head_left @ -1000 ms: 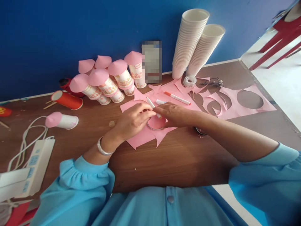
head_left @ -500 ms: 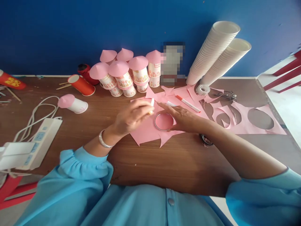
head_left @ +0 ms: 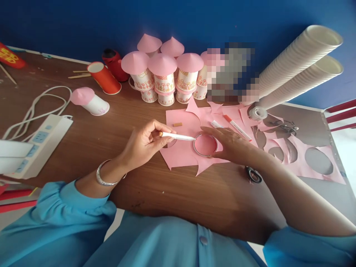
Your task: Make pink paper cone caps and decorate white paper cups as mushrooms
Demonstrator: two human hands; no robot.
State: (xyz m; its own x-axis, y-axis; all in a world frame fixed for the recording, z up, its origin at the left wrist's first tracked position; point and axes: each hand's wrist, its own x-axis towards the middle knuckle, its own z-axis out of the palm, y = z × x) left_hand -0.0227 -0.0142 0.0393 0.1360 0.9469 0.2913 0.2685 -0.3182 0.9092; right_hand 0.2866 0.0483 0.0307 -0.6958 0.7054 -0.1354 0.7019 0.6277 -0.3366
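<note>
Our L hand [head_left: 143, 142] pinches, thumb [head_left: 162, 141] vs. curled fingers [head_left: 152, 126]; L forearm [head_left: 91, 185] angles in from lower L. Our R hand [head_left: 230, 144] is palm-down, thumb & fingers apart, R forearm [head_left: 297, 185] slanting in from lower R.

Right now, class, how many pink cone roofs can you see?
7. Front row: left cone, middle cone, right cone. Behind: two cones. Far right: one partly blurred cone. Apart, near the white cord: one cone on a cup. More may be hidden.
</note>
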